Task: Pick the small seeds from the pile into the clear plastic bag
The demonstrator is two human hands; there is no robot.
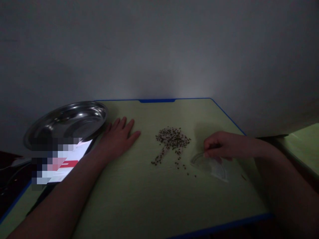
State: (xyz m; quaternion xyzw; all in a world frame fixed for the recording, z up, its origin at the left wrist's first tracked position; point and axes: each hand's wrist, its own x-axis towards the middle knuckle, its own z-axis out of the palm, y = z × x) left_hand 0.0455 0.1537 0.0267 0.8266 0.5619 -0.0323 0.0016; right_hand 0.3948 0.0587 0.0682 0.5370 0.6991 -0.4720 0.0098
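Note:
A loose heap of small dark seeds, with paler bits among them, lies spread on the pale green table. Two trails of seeds run from it toward the near side. To its right, my right hand is closed, thumb and fingers pinching the upper edge of a clear half-round plastic piece that looks like a protractor. The protractor is tilted close to the tabletop; the fingers cover part of its curved edge. Left of the heap, my left hand rests flat on the table with fingers spread, holding nothing.
A shiny oval metal basin stands at the left, close to my left hand. Under its near rim, a lit screen lies partly blurred beside my left forearm. Blue edging borders the table, and a grey wall rises behind it.

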